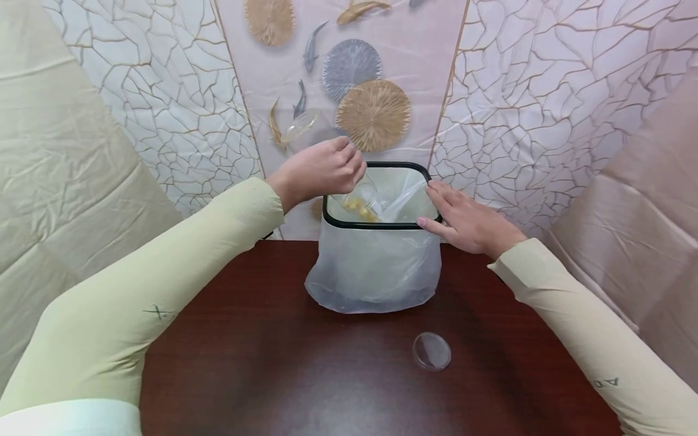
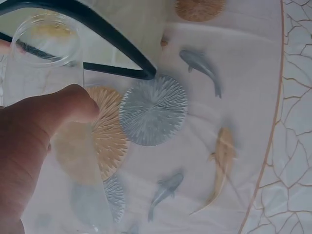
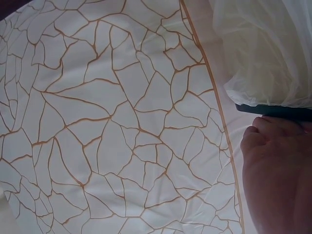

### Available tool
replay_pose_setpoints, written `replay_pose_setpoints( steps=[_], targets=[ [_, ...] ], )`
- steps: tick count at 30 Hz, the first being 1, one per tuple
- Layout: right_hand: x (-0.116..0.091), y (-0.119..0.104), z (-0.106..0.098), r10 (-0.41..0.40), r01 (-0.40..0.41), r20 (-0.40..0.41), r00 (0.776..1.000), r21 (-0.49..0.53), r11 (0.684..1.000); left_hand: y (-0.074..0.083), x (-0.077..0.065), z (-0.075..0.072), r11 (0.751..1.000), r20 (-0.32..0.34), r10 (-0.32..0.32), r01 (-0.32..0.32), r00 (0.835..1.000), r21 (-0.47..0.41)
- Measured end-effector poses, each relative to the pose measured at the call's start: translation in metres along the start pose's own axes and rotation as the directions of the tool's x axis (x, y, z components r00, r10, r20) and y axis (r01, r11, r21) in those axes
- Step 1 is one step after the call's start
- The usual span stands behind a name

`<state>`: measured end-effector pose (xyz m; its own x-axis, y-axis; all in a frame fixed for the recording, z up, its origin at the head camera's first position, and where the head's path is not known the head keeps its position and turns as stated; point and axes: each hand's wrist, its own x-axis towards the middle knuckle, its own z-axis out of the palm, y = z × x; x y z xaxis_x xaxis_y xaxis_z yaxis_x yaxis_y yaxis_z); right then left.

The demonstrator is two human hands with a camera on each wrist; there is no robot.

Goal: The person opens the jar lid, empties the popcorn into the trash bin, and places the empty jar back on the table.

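My left hand (image 1: 324, 169) grips a clear plastic jar (image 1: 305, 130), tipped with its mouth down over a bin lined with a translucent bag (image 1: 376, 266). Small yellow pieces (image 1: 361, 209) show below the jar's mouth, inside the bin. The left wrist view shows the jar's round rim (image 2: 46, 39) against the bin's dark frame, my thumb (image 2: 73, 102) lying along its side. My right hand (image 1: 463, 218) rests on the right corner of the bin's dark green rim (image 1: 376, 225), fingers fairly straight. From the right wrist, the hand (image 3: 278, 165) touches that rim beside the bag (image 3: 273, 58).
A clear round lid (image 1: 432, 351) lies on the dark red-brown table (image 1: 327, 375) in front of the bin. Behind stands a patterned cloth backdrop (image 1: 491, 91) with fish and disc designs. Beige cloth (image 1: 60, 157) hangs at both sides.
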<state>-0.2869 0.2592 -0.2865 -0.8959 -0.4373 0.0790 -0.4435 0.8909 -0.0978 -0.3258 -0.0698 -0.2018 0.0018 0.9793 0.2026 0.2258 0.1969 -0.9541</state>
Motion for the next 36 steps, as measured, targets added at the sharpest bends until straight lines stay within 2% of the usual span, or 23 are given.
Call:
replay_pose_setpoints(
  steps=[5,7,9,11,13,15,18,20,23,26,27,30,32,34,36],
  targets=[
    [0.002,-0.001,0.002,-0.018,0.018,-0.009,1.0,0.0,1.0,0.0,0.0,-0.001,1.0,0.005,-0.015,0.016,1.0,-0.024],
    [0.002,0.0,0.002,-0.018,0.018,-0.008,1.0,-0.001,1.0,0.0,-0.004,-0.002,0.996,0.028,-0.054,0.056,0.998,-0.067],
    [0.002,0.0,0.002,-0.017,0.017,-0.007,1.0,-0.004,1.0,-0.001,-0.008,-0.005,0.983,0.083,-0.106,0.117,0.991,-0.145],
    [0.002,0.0,0.001,-0.014,0.014,-0.005,1.0,-0.007,1.0,-0.001,-0.014,-0.008,0.945,0.18,-0.167,0.21,0.969,-0.252],
    [0.002,0.0,0.001,-0.013,0.013,-0.007,1.0,-0.009,1.0,0.0,-0.021,-0.011,0.871,0.293,-0.233,0.333,0.927,-0.362],
    [0.002,0.0,0.001,-0.013,0.013,-0.008,1.0,-0.011,1.0,0.002,-0.029,-0.012,0.77,0.367,-0.318,0.463,0.874,-0.438],
    [0.002,0.001,0.001,-0.013,0.013,-0.013,1.0,-0.006,1.0,0.009,-0.044,-0.013,0.582,0.432,-0.455,0.628,0.778,-0.516],
    [0.002,0.001,0.002,-0.014,0.014,-0.016,1.0,-0.004,1.0,0.016,-0.053,-0.012,0.44,0.459,-0.54,0.701,0.706,-0.56],
    [0.002,0.001,0.002,-0.012,0.012,-0.014,1.0,0.001,1.0,0.032,-0.067,-0.008,0.242,0.479,-0.639,0.748,0.602,-0.618],
    [0.001,0.001,0.001,-0.007,0.006,-0.012,1.0,-0.004,1.0,0.052,-0.077,-0.002,0.062,0.478,-0.723,0.737,0.498,-0.673],
    [0.001,0.001,0.002,-0.005,0.005,-0.012,1.0,-0.005,1.0,0.06,-0.08,0.001,0.006,0.476,-0.75,0.725,0.459,-0.689],
    [0.001,0.001,0.001,-0.008,0.008,-0.016,1.0,-0.001,1.0,0.086,-0.089,0.008,-0.182,0.514,-0.797,0.685,0.318,-0.706],
    [0.0,0.002,0.001,-0.006,0.006,-0.017,1.0,0.006,1.0,0.104,-0.096,0.015,-0.304,0.543,-0.807,0.625,0.232,-0.719],
    [0.0,0.002,0.002,-0.004,0.004,-0.014,1.0,0.013,1.0,0.122,-0.103,0.022,-0.413,0.578,-0.8,0.552,0.161,-0.725],
    [0.001,0.001,0.002,-0.003,0.003,-0.009,1.0,0.019,1.0,0.14,-0.112,0.028,-0.502,0.613,-0.784,0.48,0.1,-0.72]
  ],
)
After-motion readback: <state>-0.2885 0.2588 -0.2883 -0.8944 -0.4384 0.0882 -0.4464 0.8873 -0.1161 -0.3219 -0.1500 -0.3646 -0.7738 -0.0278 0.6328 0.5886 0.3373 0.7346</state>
